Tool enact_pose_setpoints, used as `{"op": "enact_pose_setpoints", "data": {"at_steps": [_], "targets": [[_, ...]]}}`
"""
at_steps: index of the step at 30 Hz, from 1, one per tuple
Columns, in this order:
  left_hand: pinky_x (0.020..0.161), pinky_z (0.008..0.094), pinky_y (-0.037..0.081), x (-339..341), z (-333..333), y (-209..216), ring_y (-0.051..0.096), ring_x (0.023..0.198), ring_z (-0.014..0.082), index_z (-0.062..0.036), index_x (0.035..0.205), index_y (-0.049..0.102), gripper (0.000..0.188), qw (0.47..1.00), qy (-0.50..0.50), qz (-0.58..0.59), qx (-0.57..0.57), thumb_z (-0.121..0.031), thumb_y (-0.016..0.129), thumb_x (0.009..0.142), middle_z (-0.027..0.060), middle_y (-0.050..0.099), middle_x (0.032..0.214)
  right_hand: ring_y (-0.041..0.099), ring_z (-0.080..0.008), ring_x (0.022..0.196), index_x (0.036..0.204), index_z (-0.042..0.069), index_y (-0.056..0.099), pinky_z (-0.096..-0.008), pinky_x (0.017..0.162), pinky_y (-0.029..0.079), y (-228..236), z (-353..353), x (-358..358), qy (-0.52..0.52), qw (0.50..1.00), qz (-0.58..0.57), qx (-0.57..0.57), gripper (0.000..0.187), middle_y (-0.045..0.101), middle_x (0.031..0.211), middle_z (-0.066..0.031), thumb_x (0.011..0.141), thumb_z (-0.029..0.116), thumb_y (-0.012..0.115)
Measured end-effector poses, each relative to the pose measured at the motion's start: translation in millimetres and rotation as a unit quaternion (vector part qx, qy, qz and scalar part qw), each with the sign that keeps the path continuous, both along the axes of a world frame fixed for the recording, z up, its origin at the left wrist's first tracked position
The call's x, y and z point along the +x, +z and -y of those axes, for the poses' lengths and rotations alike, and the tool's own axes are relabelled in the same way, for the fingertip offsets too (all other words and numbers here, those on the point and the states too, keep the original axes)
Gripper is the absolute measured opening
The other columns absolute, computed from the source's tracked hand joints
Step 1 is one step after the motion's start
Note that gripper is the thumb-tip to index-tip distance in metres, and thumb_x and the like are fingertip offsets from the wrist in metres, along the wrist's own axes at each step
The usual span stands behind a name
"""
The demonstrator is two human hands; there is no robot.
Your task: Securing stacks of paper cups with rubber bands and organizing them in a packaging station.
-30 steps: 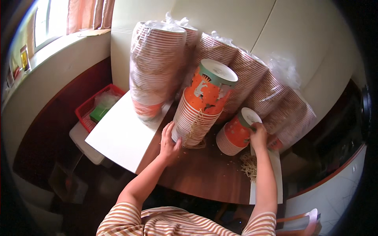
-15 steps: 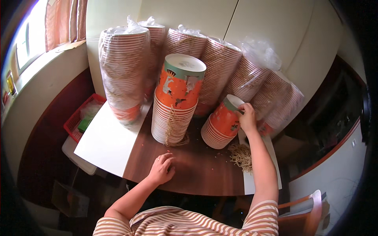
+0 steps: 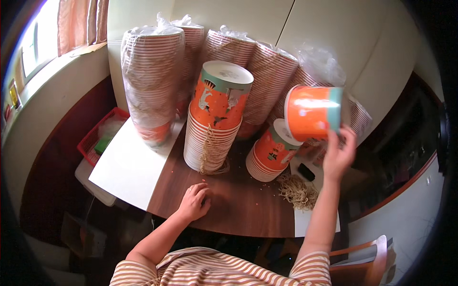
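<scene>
An orange paper bucket with a green band [image 3: 310, 114] is in my right hand [image 3: 340, 152], lifted and turned on its side. My fingers pinch its green base end; the white rim faces left. Below it stands a short upside-down stack of matching buckets [image 3: 274, 150], its top bucket showing a white base. My left hand [image 3: 194, 202] lies near the table's front edge, fingers loosely bent and holding nothing. Before it rises a taller upside-down bucket stack [image 3: 222, 105], with tan string [image 3: 208, 150] hanging down its front.
Tall plastic-wrapped bucket stacks [image 3: 152, 86] line the back. A heap of tan strings [image 3: 298, 192] and a dark oblong object [image 3: 306, 171] lie at the right of the brown table [image 3: 229, 209]. A red basket [image 3: 93, 159] is at left, a wooden chair [image 3: 377, 262] at right.
My right hand has lifted one bucket off the short stack, moved it up and right, and tipped it sideways. The dark oblong object now shows. My left hand stays in place.
</scene>
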State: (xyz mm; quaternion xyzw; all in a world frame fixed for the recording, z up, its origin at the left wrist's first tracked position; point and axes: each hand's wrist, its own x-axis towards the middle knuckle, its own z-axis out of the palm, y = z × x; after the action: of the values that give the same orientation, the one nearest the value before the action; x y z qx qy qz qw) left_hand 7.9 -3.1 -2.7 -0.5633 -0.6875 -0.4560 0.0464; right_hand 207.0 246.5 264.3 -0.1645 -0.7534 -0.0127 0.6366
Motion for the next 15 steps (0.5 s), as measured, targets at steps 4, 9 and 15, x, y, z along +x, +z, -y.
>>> {"op": "enact_pose_setpoints", "data": {"at_steps": [4, 9, 15], "targets": [[0.091, 0.0432, 0.042, 2.6, -2.7, 4.9, 0.05, 0.107, 0.0351, -0.0061, 0.106, 0.057, 0.035, 1.0, -0.011, 0.012, 0.008, -0.011, 0.065, 0.072, 0.0161, 0.053, 0.115, 0.052, -0.0154, 0.096, 0.102, 0.001, 0.048, -0.029, 0.085, 0.043, -45.4, 21.2, 50.3, 0.231, 0.931, -0.213, -0.187, 0.018, 0.054, 0.1, -0.0073, 0.089, 0.009, 0.058], [0.088, 0.0412, 0.045, 3.0, -0.1, 9.5, 0.054, 0.101, 0.036, -0.0053, 0.102, 0.059, 0.025, 0.993, -0.014, 0.1, 0.059, -0.014, 0.064, 0.079, 0.0163, 0.055, 0.111, 0.042, -0.026, 0.124, 0.135, 0.005, 0.038, -0.0445, 0.101, 0.039, -173.1, 32.0, 36.3, 0.39, 0.656, -0.311, -0.566, 0.047, 0.044, 0.135, -0.0125, 0.094, 0.025, 0.047], [0.09, 0.0326, 0.043, 13.1, 1.7, 38.3, 0.053, 0.106, 0.0184, 0.0, 0.12, 0.052, 0.038, 0.882, -0.102, 0.459, 0.026, -0.026, 0.052, 0.092, 0.0113, 0.055, 0.115, 0.051, -0.0241, 0.115, 0.126, 0.003, 0.047, -0.0421, 0.096, 0.044, -267.7, 88.1, 24.7, 0.455, 0.432, -0.347, -0.697, 0.037, 0.054, 0.125, -0.0099, 0.094, 0.019, 0.051]]}}
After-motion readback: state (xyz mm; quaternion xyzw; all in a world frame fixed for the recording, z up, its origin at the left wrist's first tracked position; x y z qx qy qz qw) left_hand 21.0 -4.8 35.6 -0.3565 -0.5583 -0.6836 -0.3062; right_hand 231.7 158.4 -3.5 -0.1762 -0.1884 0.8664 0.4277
